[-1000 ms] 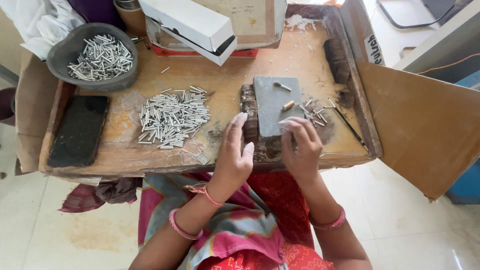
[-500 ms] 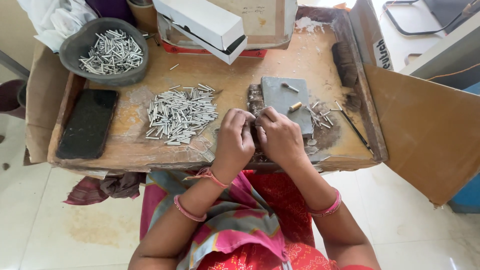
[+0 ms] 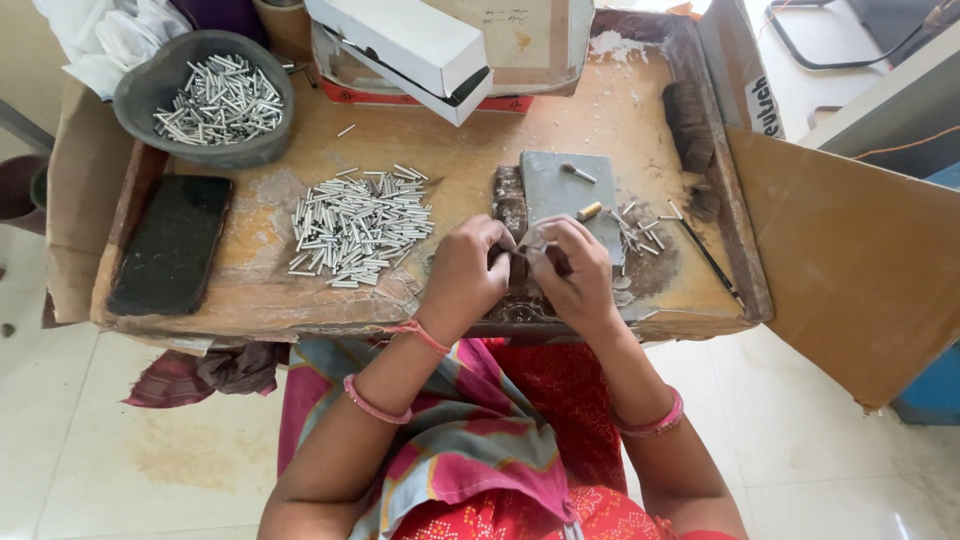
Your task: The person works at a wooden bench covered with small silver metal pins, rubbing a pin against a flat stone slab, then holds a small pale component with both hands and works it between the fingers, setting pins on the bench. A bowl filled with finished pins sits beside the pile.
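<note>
**Hands meet over the grey slab at the front of the worn table**

Where the two hands come together, just in front of the grey slab (image 3: 568,200), the left hand (image 3: 465,275) and the right hand (image 3: 572,270) pinch a small thin metal piece (image 3: 530,246) between their fingertips; each grip is narrow and closed on it, though the piece itself is too small to make out clearly. The hands cover the near edge of the slab and the dark, crumbly patch under it.

On the slab lie a short metal pin (image 3: 578,173) and a small brass-coloured piece (image 3: 590,211). Just right of the right hand a few loose pins (image 3: 640,232) are scattered, and a thin dark stick (image 3: 705,252) lies slanted beyond them. To the left of the hands a heap of silvery pins (image 3: 360,225) spreads over the wooden table (image 3: 620,110). Farther left a black flat phone (image 3: 172,245) lies near the table's edge, and behind it a dark grey bowl (image 3: 205,95) holds more pins. A white box (image 3: 410,42) stands at the back, well apart from the hands. A dark brush (image 3: 688,125) rests by the right rim.

Half a second ago the hands were already joined at the same spot; a second ago they were apart, the left one raised with fingers spread and the right holding something alone.
</note>
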